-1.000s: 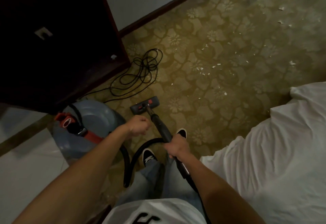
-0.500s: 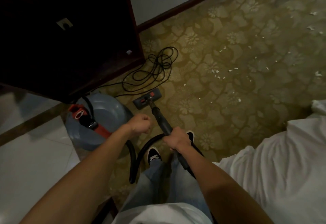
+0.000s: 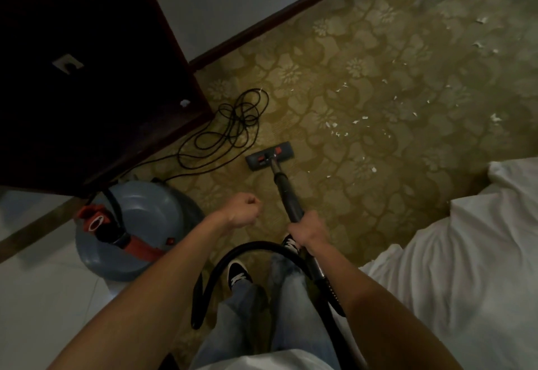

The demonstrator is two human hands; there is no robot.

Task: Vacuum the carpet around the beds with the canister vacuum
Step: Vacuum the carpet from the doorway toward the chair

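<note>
Right hand (image 3: 307,231) clasps wand (image 3: 286,195), left hand (image 3: 244,210) fisted

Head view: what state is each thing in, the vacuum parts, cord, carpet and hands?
Right hand, holds the wand.
Left hand, fisted, holds nothing.
Floor head, flat on the carpet.
Canister vacuum, upright, hose attached.
Power cord, loosely tangled on the carpet.
Carpet, littered with white scraps.
Bed sheet, rumpled.

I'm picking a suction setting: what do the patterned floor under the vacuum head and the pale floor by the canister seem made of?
Olive floral-patterned carpet: textile pile, matte; there is no glare, and the flower pattern looks woven in. Pale smooth floor: probably polished tile or stone; it shows a soft sheen and looks flat and hard.
</note>
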